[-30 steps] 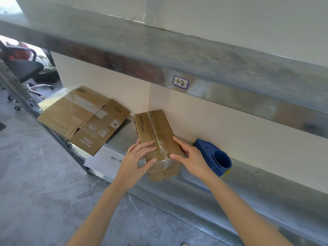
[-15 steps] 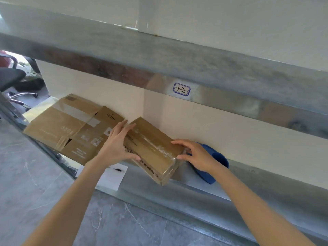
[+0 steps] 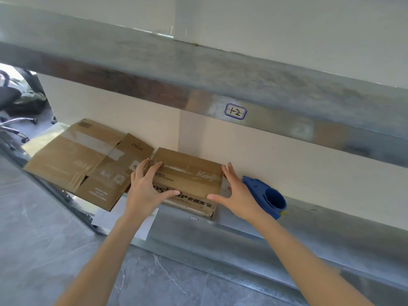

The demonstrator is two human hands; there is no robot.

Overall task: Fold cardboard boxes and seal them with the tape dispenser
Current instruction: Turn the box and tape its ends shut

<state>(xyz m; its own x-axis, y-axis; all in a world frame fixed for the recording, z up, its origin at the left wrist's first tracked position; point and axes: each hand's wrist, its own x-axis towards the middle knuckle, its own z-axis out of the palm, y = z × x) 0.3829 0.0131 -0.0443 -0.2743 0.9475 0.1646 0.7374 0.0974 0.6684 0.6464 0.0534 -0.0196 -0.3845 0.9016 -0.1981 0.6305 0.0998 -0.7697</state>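
The taped cardboard box (image 3: 189, 173) lies on its side on the metal shelf (image 3: 242, 230), its back edge close to the wall and a strip of clear tape (image 3: 183, 167) running along its top seam. The left hand (image 3: 143, 191) rests over the box's left end with fingers straight and spread and the thumb along the front face. The right hand (image 3: 238, 195) is also uncurled, with the fingers up at the box's right end and the thumb at its lower front corner. Neither hand grips anything.

This box looks folded and sealed, so the step in hand is likely squaring it into place on the shelf. The flattened cardboard (image 3: 77, 160) lies just left of the box, partly overhanging the shelf edge. The blue tape dispenser (image 3: 267, 195) sits just right of the box, beyond the right hand. The next move would be to release the box, pull the flat cardboard across, open it and fold its flaps, then reach right for the dispenser.
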